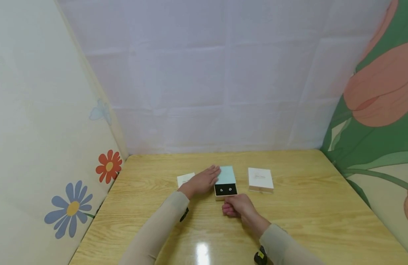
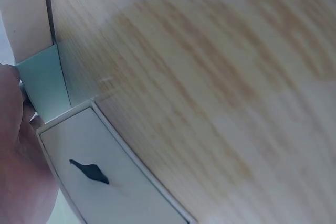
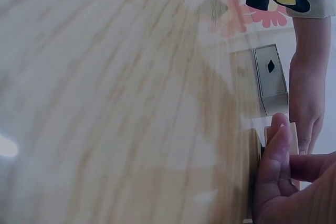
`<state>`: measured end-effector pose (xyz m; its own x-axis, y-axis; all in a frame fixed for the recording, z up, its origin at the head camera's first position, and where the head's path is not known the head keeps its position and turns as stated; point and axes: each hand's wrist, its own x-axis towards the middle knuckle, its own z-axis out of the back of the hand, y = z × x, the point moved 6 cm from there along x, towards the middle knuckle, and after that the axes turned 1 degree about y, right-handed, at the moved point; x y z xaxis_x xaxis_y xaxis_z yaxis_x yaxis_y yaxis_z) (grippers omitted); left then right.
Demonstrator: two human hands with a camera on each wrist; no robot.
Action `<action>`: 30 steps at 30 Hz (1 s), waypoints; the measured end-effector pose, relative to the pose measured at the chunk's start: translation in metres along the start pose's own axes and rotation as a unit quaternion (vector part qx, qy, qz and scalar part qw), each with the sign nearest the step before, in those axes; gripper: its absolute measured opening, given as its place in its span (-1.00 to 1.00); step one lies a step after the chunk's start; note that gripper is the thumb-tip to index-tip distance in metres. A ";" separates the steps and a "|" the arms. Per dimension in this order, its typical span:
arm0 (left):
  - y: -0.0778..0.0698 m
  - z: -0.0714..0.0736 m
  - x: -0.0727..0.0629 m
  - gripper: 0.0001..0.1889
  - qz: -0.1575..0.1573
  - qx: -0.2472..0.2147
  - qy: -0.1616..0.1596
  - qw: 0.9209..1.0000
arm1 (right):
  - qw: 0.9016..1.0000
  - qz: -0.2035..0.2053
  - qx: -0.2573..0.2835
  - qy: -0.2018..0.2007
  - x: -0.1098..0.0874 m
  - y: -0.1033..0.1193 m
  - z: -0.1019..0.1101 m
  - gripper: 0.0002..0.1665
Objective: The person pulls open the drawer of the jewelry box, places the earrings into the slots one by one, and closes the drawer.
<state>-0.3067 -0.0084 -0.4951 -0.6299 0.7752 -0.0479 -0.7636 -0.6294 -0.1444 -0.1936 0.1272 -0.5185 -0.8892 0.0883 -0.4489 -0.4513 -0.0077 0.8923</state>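
Observation:
A small jewelry box with a pale mint sleeve (image 1: 226, 174) lies on the table. Its drawer (image 1: 220, 198) is slid partway out toward the person, showing a black insert (image 1: 225, 189) with a pair of silvery stud earrings (image 1: 230, 189). My left hand (image 1: 204, 180) lies with extended fingers along the sleeve's left side. At the drawer's front edge, my right hand (image 1: 238, 205) pinches with curled fingers; the exact grip point is hidden behind them. The left wrist view shows the mint sleeve (image 2: 46, 82) beside the left hand (image 2: 21, 150).
A white lidded box (image 1: 260, 179) sits to the right. Left of the left hand is another white box (image 1: 185, 179), partly covered by it; a dark pull tab (image 2: 90, 171) shows on its front in the left wrist view. Patterned panels (image 1: 74, 206) and white cloth (image 1: 204, 73) surround the wooden table (image 1: 290, 221).

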 end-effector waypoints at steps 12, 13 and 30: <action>0.003 -0.003 0.003 -0.43 -0.004 0.010 -0.005 1.000 | 1.000 -0.001 0.010 0.001 0.004 0.002 -0.001 -0.80; 0.003 -0.003 0.003 -0.43 -0.004 0.010 -0.005 1.000 | 1.000 -0.002 0.010 0.000 0.004 0.002 -0.001 -0.80; 0.002 -0.002 0.004 -0.44 -0.008 -0.002 -0.010 1.000 | 1.000 0.002 0.012 0.001 0.007 0.004 -0.002 -0.77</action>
<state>-0.3106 -0.0069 -0.4981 -0.6200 0.7842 -0.0266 -0.7733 -0.6165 -0.1482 -0.2020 0.1262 -0.5185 -0.8910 0.0872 -0.4455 -0.4460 0.0155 0.8949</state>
